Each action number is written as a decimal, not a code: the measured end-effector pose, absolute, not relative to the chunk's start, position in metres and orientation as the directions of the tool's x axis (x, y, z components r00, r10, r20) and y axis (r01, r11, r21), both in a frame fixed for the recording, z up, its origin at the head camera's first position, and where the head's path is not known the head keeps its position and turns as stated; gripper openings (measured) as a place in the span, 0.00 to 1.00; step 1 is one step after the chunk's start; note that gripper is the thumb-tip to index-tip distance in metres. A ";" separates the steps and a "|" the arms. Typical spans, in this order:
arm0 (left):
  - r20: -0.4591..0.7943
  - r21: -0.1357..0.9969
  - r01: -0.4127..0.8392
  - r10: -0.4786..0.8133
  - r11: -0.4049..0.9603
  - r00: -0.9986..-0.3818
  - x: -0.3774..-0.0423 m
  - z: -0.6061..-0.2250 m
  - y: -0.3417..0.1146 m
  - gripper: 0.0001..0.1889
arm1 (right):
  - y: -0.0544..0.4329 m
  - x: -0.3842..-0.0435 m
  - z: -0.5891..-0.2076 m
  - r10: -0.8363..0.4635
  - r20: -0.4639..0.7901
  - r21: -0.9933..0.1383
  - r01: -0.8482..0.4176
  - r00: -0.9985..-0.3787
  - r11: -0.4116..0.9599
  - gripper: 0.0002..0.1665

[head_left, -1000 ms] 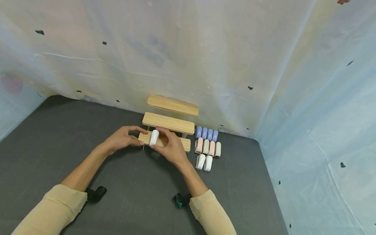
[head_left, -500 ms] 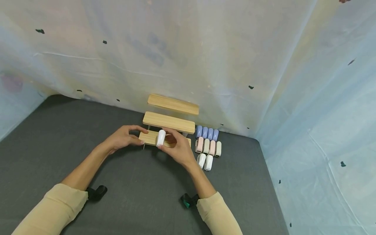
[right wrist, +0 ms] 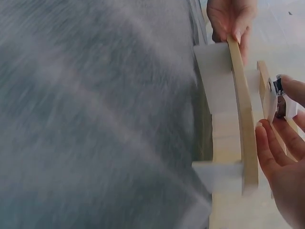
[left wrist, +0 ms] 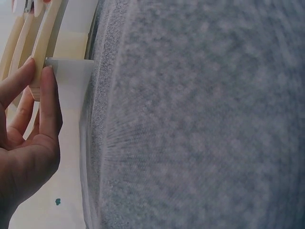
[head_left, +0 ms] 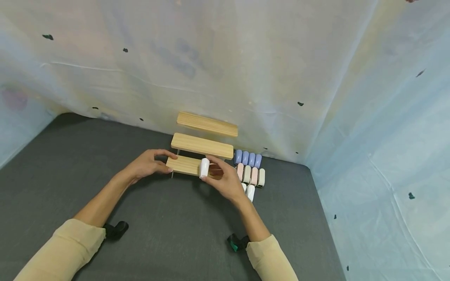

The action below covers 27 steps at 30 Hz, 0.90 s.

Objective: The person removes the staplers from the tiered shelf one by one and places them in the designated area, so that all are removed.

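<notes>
My right hand (head_left: 226,180) pinches a small white stapler (head_left: 204,168) between thumb and fingers, above the right half of the lowest wooden shelf board (head_left: 184,164). The stapler's metal underside (right wrist: 280,98) shows in the right wrist view, apart from the board. My left hand (head_left: 151,166) grips the left end of that board; in the left wrist view, the thumb and fingers of the left hand (left wrist: 35,129) pinch the board end (left wrist: 43,52) from both faces. The right hand hides the board's right end in the head view.
Behind are the middle board (head_left: 202,145) and top board (head_left: 207,124) of the tiered stand, close to the draped sheet (head_left: 218,70). Right of the stand sit blue staplers (head_left: 249,158), pink and cream staplers (head_left: 250,175), and white staplers (head_left: 250,192), partly hidden by my right hand.
My right hand has carried the white stapler rightward along the lowest board, from near its left part to its right half. The left hand stays on the board's left end.
</notes>
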<state>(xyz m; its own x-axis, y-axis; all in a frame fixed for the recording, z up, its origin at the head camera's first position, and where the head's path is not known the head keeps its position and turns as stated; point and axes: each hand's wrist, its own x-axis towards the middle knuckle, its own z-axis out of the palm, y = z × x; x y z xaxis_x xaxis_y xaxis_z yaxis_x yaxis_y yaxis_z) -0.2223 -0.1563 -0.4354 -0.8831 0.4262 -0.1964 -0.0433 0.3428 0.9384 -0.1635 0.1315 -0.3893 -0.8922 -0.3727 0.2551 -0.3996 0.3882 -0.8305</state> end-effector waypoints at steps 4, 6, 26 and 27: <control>-0.187 0.943 -0.037 0.433 0.331 -0.882 -0.222 -0.434 -0.158 0.29 | 0.143 -0.161 -0.390 -0.360 0.243 -0.840 -0.381 -0.901 0.387 0.37; -0.183 0.943 -0.033 0.431 0.331 -0.884 -0.222 -0.434 -0.158 0.29 | 0.149 -0.161 -0.390 -0.359 0.243 -0.840 -0.381 -0.901 0.387 0.37; -0.169 0.946 -0.022 0.435 0.323 -0.884 -0.221 -0.438 -0.158 0.29 | 0.204 -0.146 -0.399 -0.293 0.198 -0.871 -0.305 -0.935 0.385 0.37; -0.168 0.947 -0.022 0.435 0.321 -0.885 -0.221 -0.439 -0.157 0.29 | 0.208 -0.145 -0.400 -0.289 0.196 -0.874 -0.301 -0.937 0.382 0.37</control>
<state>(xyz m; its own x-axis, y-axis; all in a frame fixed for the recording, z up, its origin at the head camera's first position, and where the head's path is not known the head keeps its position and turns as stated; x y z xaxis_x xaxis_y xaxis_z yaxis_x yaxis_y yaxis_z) -0.2212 -0.1574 -0.4387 -0.8847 0.4349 -0.1676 -0.0217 0.3207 0.9469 -0.1448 0.2078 -0.3996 -0.9370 -0.2895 0.1957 -0.3006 0.3823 -0.8738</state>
